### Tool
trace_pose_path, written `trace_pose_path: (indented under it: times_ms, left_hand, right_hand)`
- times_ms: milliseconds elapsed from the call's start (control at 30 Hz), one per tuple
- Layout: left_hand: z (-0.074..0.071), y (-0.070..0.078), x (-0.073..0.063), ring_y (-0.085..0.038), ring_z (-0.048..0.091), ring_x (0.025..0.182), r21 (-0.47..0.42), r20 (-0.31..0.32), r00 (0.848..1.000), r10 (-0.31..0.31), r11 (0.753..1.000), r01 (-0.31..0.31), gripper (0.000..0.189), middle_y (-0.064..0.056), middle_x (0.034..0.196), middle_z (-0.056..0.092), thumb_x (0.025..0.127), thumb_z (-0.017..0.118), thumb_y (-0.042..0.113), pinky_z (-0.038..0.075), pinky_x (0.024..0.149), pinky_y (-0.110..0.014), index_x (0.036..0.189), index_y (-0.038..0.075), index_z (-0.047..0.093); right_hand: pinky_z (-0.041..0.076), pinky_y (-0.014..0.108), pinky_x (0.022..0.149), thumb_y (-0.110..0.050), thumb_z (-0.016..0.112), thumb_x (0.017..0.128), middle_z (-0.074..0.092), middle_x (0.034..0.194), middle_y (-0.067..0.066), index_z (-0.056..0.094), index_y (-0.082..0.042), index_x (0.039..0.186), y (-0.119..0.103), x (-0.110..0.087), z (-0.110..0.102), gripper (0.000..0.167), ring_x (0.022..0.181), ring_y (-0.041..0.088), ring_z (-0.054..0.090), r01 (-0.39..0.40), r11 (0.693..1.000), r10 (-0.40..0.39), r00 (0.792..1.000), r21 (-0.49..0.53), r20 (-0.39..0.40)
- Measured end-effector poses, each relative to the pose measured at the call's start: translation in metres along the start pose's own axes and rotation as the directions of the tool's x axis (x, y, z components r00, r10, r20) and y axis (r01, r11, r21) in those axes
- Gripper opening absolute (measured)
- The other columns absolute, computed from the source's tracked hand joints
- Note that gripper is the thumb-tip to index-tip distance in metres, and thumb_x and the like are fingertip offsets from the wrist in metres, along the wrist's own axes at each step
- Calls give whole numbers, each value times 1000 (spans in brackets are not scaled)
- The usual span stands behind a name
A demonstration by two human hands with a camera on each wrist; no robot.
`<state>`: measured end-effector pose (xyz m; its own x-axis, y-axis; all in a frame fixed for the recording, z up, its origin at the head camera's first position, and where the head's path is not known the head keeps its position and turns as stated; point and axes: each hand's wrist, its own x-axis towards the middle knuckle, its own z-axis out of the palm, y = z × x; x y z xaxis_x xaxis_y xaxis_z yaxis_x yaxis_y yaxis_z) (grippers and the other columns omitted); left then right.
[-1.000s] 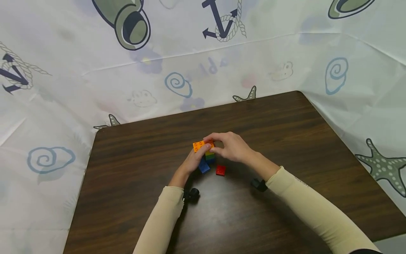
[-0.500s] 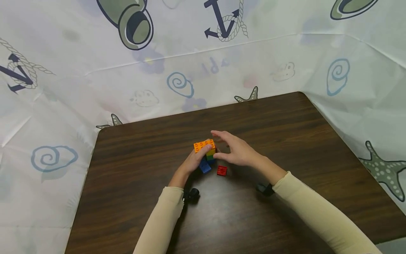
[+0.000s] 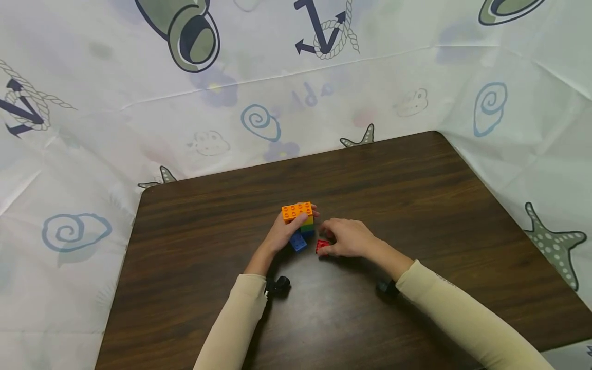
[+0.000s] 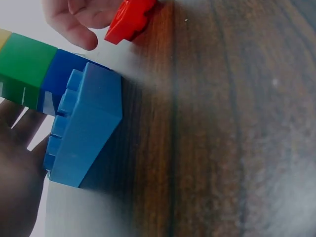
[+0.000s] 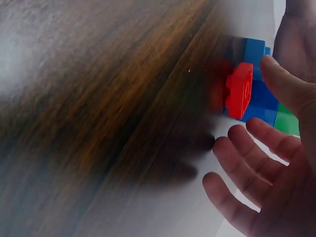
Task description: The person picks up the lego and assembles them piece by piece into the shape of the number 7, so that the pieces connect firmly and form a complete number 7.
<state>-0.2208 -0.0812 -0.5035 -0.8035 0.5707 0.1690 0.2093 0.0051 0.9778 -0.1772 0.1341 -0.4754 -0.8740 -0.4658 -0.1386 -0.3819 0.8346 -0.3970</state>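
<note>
My left hand (image 3: 278,234) grips a stack of toy building bricks (image 3: 307,222), thumb on the near side and fingertips showing at its far side. The stack is orange on top, then yellow, green and blue. A separate lighter blue brick (image 4: 91,126) lies on its side against the stack's foot, near the left palm. Just right of these, a small red brick (image 5: 241,91) lies with its studs down. My right hand (image 3: 349,238) is over the red brick, thumb and fingers spread on either side of it; whether the thumb touches it I cannot tell.
Everything stands on a dark wood table (image 3: 208,231) with rounded far corners. A white printed sheet (image 3: 185,123) hangs behind and along the sides. Small black cameras (image 3: 279,285) sit at both wrists, low over the tabletop.
My right hand has come away from the top of the stack, spread its fingers, and moved down to the red brick. The left hand has kept its grip on the stack.
</note>
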Motion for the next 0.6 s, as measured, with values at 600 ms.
trace_pose_path:
  times_ms: [600]
  left_hand:
    - [-13,21,-28,-29,56,121,127,-196,977,-80,986,106,55,-13,138,54,97,62,17,43,103,-43,148,8,42]
  right_hand:
    - [47,30,66,-44,73,87,66,97,-6,72,-18,113,-4,0,-7,37,76,11,54,30,999,-32,997,37,67]
